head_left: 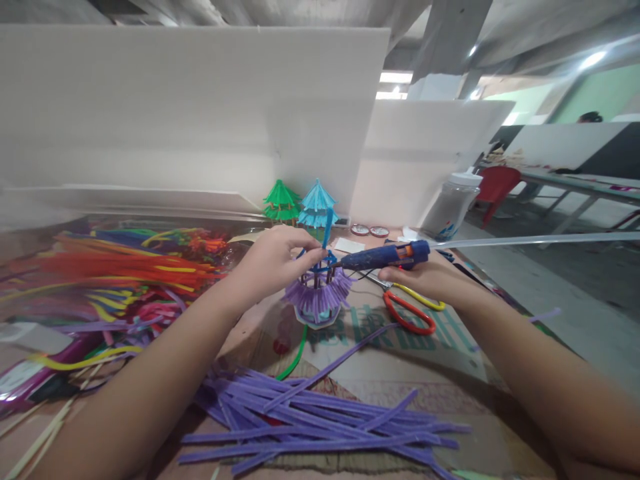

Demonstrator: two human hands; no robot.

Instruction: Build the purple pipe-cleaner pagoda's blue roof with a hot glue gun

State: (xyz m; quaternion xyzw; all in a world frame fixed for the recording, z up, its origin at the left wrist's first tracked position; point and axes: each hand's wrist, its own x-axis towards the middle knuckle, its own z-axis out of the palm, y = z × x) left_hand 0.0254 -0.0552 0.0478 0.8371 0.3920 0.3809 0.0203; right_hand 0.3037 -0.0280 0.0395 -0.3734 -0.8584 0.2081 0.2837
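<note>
My right hand (420, 277) is wrapped round a blue hot glue gun (383, 257), a clear glue stick (540, 239) trailing from its rear. The gun's nozzle meets the top of a small pavilion model with a purple pipe-cleaner skirt roof (319, 297). At that same top, my left hand (277, 260) has thumb and forefinger pinched on a blue pipe cleaner (328, 228), whose free end sticks upward. The fingers partly hide the model's upper frame. Scissors (409, 313) with red and yellow handles lie under and beside my right hand.
Purple pipe cleaners (320, 420) are heaped in front. Many coloured ones (135, 267) fill the left side. Behind stand a green model (281, 200) and a light blue model (318, 200), before a white board (190, 113). A bottle (453, 203) is at back right.
</note>
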